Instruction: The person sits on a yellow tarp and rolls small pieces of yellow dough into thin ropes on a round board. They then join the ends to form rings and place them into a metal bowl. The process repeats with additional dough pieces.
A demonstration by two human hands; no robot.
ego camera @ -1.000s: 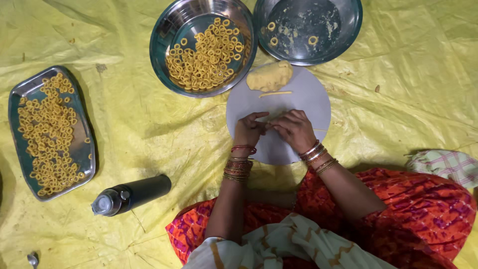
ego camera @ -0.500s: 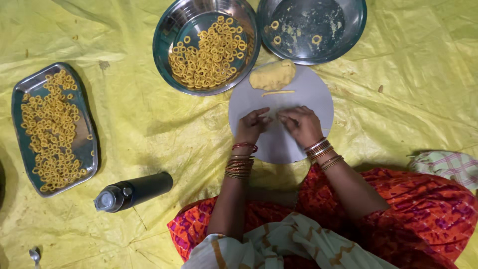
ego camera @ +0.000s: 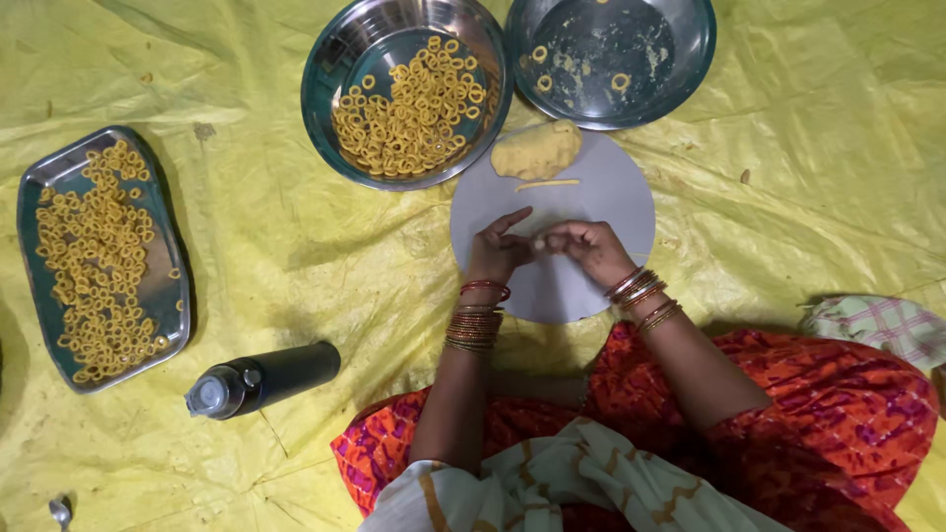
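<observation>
Over the round white board (ego camera: pixel 601 197), the left hand (ego camera: pixel 498 251) and right hand (ego camera: pixel 586 246) met fingertip to fingertip, pinching a small bit of dough (ego camera: pixel 539 239) between them; it was mostly hidden by the fingers. One dough lump (ego camera: pixel 537 150) and one thin dough strip (ego camera: pixel 548 184) lay on the board's far side, well apart from the hands. Two round steel bowls stood beyond: one (ego camera: pixel 330 59) heaped with rings, the other (ego camera: pixel 690 39) holding three. One rectangular tray (ego camera: pixel 39 177) of rings and one dark bottle (ego camera: pixel 266 377) lay to the left.
</observation>
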